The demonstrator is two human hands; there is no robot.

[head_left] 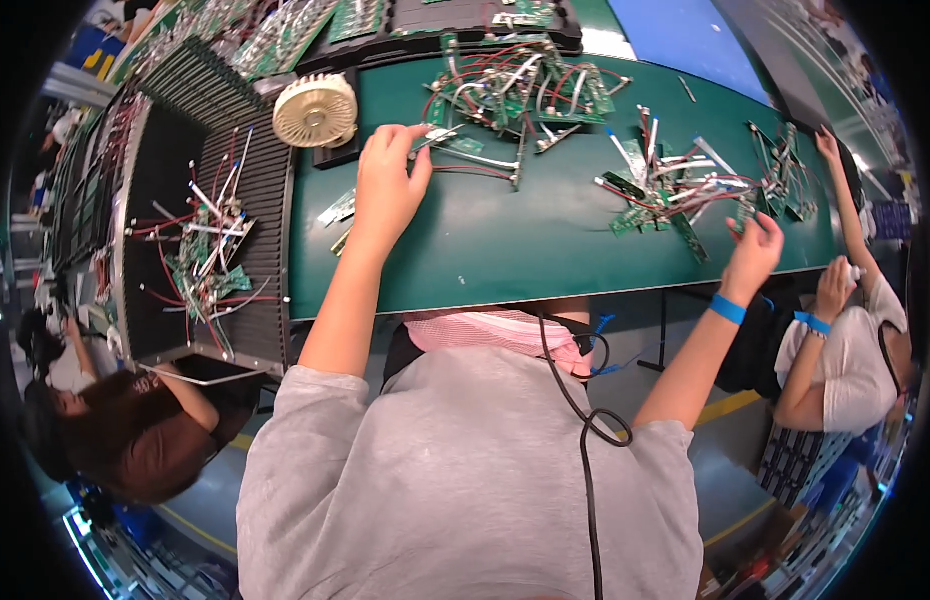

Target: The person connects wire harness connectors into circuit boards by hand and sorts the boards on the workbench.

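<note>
Fingers (413, 131) of the left hand (387, 172) pinch a thin green circuit board (441, 134); the right hand (755, 250) curls, whether gripping I cannot tell, at a tangled pile of green boards and red and white wires (647, 190), over a flat dark-green tabletop (545, 245).

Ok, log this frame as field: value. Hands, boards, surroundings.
left_hand: left hand at a small circuit board; firmness of grip unclear
right_hand: right hand at the near edge of the right pile; can't tell if it grips a board
right_wrist: blue wristband
boards: wired; right pile plus a far pile toward the table's far side
surface: green tabletop
left_side: cream fan on the table; black ribbed rack holding a tangle of wired boards
others: person in pale top at right
</note>
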